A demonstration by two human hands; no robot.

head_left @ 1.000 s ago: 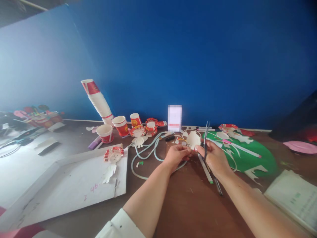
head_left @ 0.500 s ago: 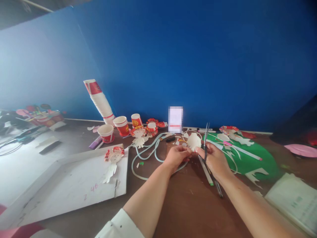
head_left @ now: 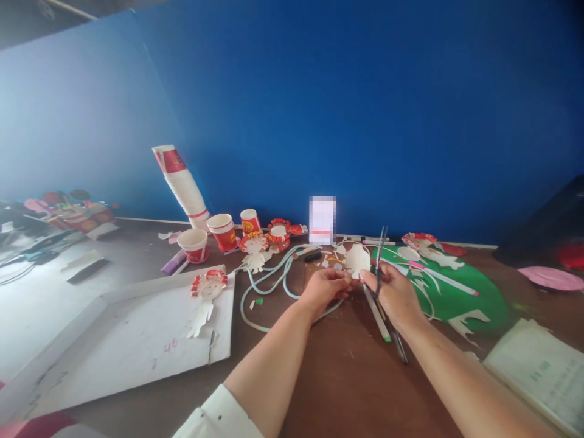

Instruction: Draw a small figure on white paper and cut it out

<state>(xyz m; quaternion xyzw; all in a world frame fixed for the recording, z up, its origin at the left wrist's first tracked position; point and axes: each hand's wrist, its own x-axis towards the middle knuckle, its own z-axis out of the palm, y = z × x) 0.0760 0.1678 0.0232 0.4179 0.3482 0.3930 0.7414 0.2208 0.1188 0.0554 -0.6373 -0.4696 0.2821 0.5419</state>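
A broad, plain blue wall panel [head_left: 347, 109] is rising behind the grip, and a dark brown tabletop [head_left: 337, 377] is spreading beneath it. Left of the grip, a shallow white cardboard tray [head_left: 109, 359] is lying flat; just right of it, a round green sheet [head_left: 488, 304] is sitting under paper scraps. Beyond and well left, a tilted stack of red-and-white paper cups [head_left: 182, 188] is standing.

And here are the hands! The left hand [head_left: 326, 287] is pinching, thumb and fingers together; the right hand [head_left: 395, 289] is wrapping around slim metal scissors with dark handles [head_left: 378, 271], tips pointing away, while its thumb is meeting the left's catch.

That catch, between both hands, is a small, off-white, rounded paper piece with a notched edge [head_left: 357, 260], its face standing up above the fingertips. It's looking feather-light, thin and bendy, hardly slippery, but probably easy to crease or tear at those notches; the near lower edge, where both hands are pinching, is seeming the safest hold.
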